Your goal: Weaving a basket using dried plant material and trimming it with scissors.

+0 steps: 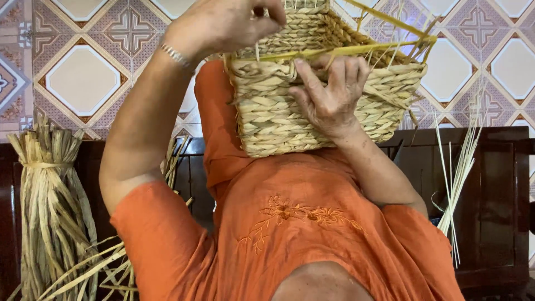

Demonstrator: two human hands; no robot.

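Observation:
A woven straw basket (278,117) rests on my orange-clad knee (220,122), its open rim turned away from me. Yellow-green stakes (356,50) run across the rim and stick out to the right. My left hand (223,22), with a metal bracelet on its wrist, hovers over the basket's top left edge; its fingers are pinched together on a thin straw strand (257,53). My right hand (331,92) grips the basket's near wall, thumb pressed up against the rim beside a yellow stake.
A tied bundle of dried reeds (50,184) stands at the left, with loose stalks spilling below it. Thin pale strands (460,167) lean at the right. Dark wooden furniture (493,195) runs across behind, and a patterned tile floor (83,72) lies beyond.

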